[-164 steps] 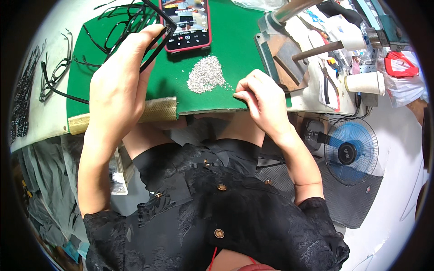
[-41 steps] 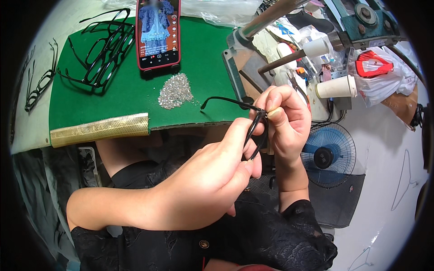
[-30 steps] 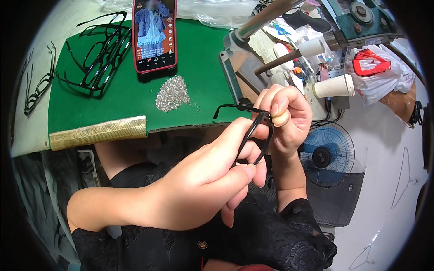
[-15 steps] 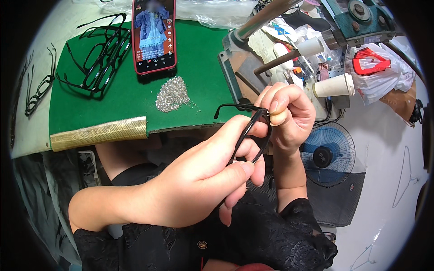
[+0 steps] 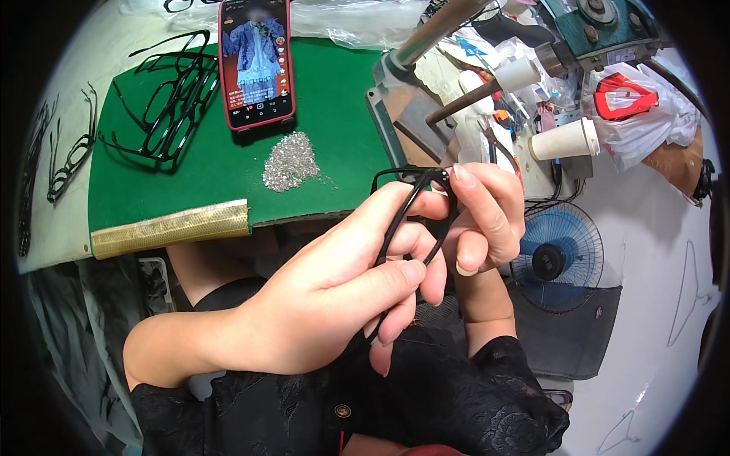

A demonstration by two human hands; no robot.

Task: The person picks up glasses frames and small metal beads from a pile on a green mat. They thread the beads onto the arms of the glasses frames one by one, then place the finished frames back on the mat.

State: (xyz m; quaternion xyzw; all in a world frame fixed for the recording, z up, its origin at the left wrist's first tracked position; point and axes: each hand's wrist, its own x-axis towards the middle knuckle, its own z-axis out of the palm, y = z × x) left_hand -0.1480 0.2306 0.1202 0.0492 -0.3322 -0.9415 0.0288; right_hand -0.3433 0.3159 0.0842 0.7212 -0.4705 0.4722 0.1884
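Note:
A black eyeglass frame [image 5: 401, 216] is held up in front of me, off the edge of the green mat. My left hand [image 5: 319, 304] is closed round it, with thumb and fingers pressed on the rim. One folded temple arm shows beyond the hand. At the frame's far corner, by the hinge with small shiny dots, my right hand [image 5: 490, 213] rests one fingertip. Its digits are spread, one hanging lower and apart from the frame. On the mat lies a heap of small silvery pieces [image 5: 290, 161], nearest to my left hand.
Several black eyeglass frames [image 5: 163, 114] lie stacked at the mat's left. A phone in a red case [image 5: 257, 114] stands behind the heap. A gold patterned strip [image 5: 171, 228] covers the front edge. To the right are a green press [image 5: 601, 34], a paper cup [image 5: 563, 140] and a blue fan [image 5: 551, 258].
My right hand's pinch at the hinge corner has loosened; one digit has dropped lower, away from the frame. The temple arm is turned closer to the rim. My left hand keeps its hold.

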